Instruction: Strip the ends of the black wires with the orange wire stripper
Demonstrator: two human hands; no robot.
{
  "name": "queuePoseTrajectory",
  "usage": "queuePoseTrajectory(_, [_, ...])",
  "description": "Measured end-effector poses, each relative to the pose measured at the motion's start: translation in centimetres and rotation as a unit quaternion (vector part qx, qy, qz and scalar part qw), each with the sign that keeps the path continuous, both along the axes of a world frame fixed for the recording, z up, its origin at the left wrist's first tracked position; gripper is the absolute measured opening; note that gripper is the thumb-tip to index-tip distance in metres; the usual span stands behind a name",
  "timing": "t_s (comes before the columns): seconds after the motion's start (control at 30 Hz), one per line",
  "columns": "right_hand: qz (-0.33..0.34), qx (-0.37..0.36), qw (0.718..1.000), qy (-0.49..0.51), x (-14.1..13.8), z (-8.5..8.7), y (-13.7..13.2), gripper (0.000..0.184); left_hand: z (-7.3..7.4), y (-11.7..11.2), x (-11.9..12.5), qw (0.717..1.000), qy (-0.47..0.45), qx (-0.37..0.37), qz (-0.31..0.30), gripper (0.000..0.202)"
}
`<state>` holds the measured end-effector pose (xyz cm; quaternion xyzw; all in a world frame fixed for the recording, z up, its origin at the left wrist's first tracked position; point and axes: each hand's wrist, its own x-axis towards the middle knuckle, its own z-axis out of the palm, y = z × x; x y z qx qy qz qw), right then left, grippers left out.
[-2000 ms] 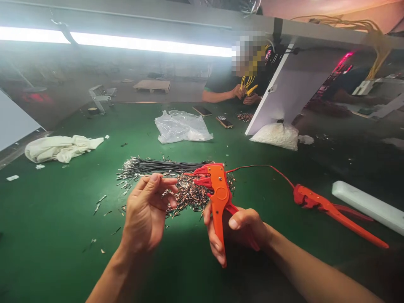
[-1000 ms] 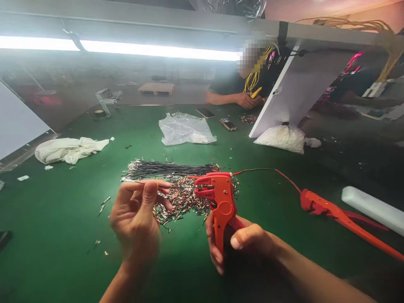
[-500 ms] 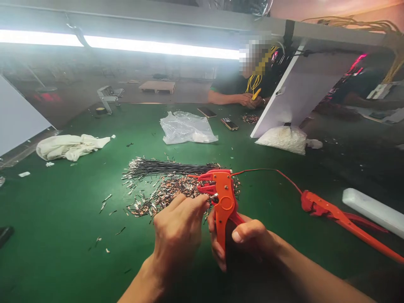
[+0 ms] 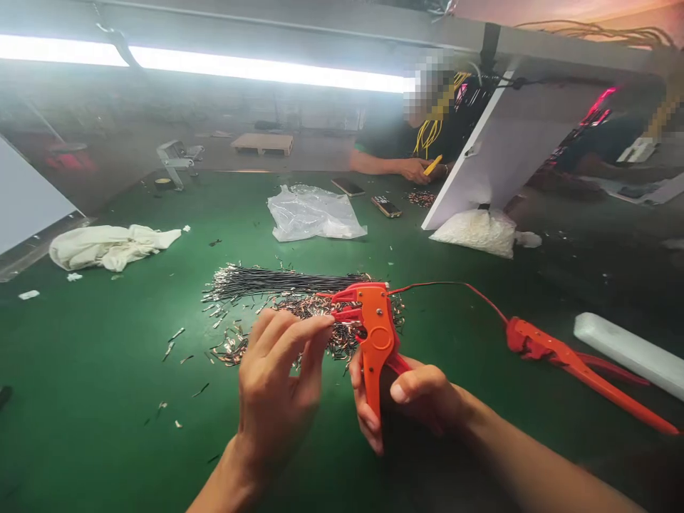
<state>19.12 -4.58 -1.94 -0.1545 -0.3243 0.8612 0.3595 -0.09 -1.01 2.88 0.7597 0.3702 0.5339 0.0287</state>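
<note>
Left hand narrows to a pinch at the jaws of the orange wire stripper, frame centre, contents unclear; right hand grips the tool. Behind lie clipped ends and a black wire bundle. Probably seating or clearing a wire; next move calls for fingertips clear before squeezing.

The flat green counter carries a bundle of thin black silver-tipped wires, a heap of black-and-copper wire scraps, a crumpled cream cloth, a clear plastic bag, two dark phones, an orange-and-red plier-like tool and a long white bar.
</note>
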Motion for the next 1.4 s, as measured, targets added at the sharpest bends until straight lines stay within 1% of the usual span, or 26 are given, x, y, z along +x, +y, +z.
queuePoseTrajectory(0.03, [0.003, 0.0, 1.0, 0.001, 0.0, 0.0, 0.0, 0.038, -0.2, -0.1, 0.0, 0.999, -0.031, -0.027, -0.007, 0.019])
queuePoseTrajectory(0.07, [0.006, 0.0, 1.0, 0.005, 0.1, 0.0, 0.0, 0.038, -0.5, -0.2, 0.1, 0.996, -0.07, -0.055, 0.004, 0.016])
queuePoseTrajectory(0.13, [0.01, -0.001, 1.0, 0.01, 0.1, -0.1, 0.0, 0.039, -0.9, -0.5, 0.2, 0.984, -0.142, -0.098, 0.048, 0.012])
queuePoseTrajectory(0.2, [0.009, -0.002, 1.0, 0.014, 0.1, -0.2, 0.0, 0.04, -1.1, -0.9, 0.2, 0.976, -0.183, -0.097, 0.065, 0.015])
queuePoseTrajectory(0.27, [0.006, 0.001, 1.0, 0.013, 0.1, -0.2, 0.0, 0.041, -1.1, -1.4, 0.2, 0.978, -0.198, -0.061, 0.036, 0.023])
queuePoseTrajectory(0.37, [-0.008, 0.007, 1.0, 0.006, 0.0, 0.0, 0.1, 0.039, -1.0, -2.1, 0.2, 0.98, -0.195, -0.019, -0.041, 0.033])
queuePoseTrajectory(0.43, [-0.022, 0.017, 1.0, 0.004, -0.1, 0.1, 0.1, 0.038, -1.1, -2.5, 0.2, 0.978, -0.194, -0.023, -0.073, 0.036])
queuePoseTrajectory(0.5, [-0.043, 0.03, 0.999, 0.003, -0.2, 0.3, 0.0, 0.039, -1.1, -2.7, 0.3, 0.978, -0.185, -0.037, -0.089, 0.038])
queuePoseTrajectory(0.57, [-0.066, 0.034, 0.997, 0.01, -0.2, 0.5, 0.0, 0.04, -1.1, -2.7, 0.5, 0.982, -0.149, -0.035, -0.11, 0.038])
queuePoseTrajectory(0.6, [-0.077, 0.028, 0.996, 0.016, -0.2, 0.5, -0.1, 0.04, -1.0, -2.6, 0.7, 0.986, -0.116, -0.02, -0.121, 0.038])
queuePoseTrajectory(0.7, [-0.117, -0.006, 0.992, 0.045, -0.1, 0.9, -0.1, 0.04, -0.8, -2.8, 1.5, 0.986, 0.016, 0.077, -0.146, 0.024])
queuePoseTrajectory(0.77, [-0.14, -0.028, 0.988, 0.058, 0.1, 1.1, 0.0, 0.04, -0.9, -3.3, 2.3, 0.974, 0.097, 0.143, -0.146, 0.013])
queuePoseTrajectory(0.8, [-0.144, -0.031, 0.987, 0.059, 0.1, 1.2, 0.0, 0.039, -1.0, -3.5, 2.7, 0.968, 0.129, 0.156, -0.145, 0.012])
queuePoseTrajectory(0.93, [-0.133, -0.039, 0.99, 0.035, 0.1, 1.1, 0.0, 0.043, -2.1, -4.1, 3.5, 0.953, 0.199, 0.173, -0.147, 0.019])
queuePoseTrajectory(0.97, [-0.128, -0.047, 0.99, 0.025, 0.1, 1.0, -0.1, 0.046, -2.4, -4.0, 3.4, 0.953, 0.212, 0.163, -0.142, 0.019])
queuePoseTrajectory(1.0, [-0.125, -0.054, 0.991, 0.016, 0.1, 0.9, -0.1, 0.048, -2.5, -3.8, 3.3, 0.954, 0.205, 0.168, -0.138, 0.017])
queuePoseTrajectory(1.07, [-0.115, -0.062, 0.991, 0.0, 0.1, 0.8, -0.2, 0.052, -2.7, -3.2, 3.1, 0.953, 0.209, 0.162, -0.148, 0.019])
queuePoseTrajectory(1.13, [-0.113, -0.054, 0.992, -0.002, 0.2, 0.9, -0.2, 0.052, -2.7, -2.6, 2.8, 0.954, 0.196, 0.143, -0.174, 0.019])
queuePoseTrajectory(1.23, [-0.115, -0.045, 0.992, 0.017, 0.2, 1.3, -0.2, 0.049, -2.4, -2.3, 2.5, 0.968, 0.107, 0.103, -0.201, 0.017])
queuePoseTrajectory(1.33, [-0.126, -0.033, 0.991, 0.035, 0.2, 1.4, -0.1, 0.049, -1.9, -2.4, 2.3, 0.985, -0.002, 0.045, -0.166, 0.023])
queuePoseTrajectory(1.4, [-0.136, -0.008, 0.99, 0.035, 0.2, 1.3, -0.1, 0.053, -1.5, -2.4, 2.1, 0.987, -0.064, 0.02, -0.148, 0.029])
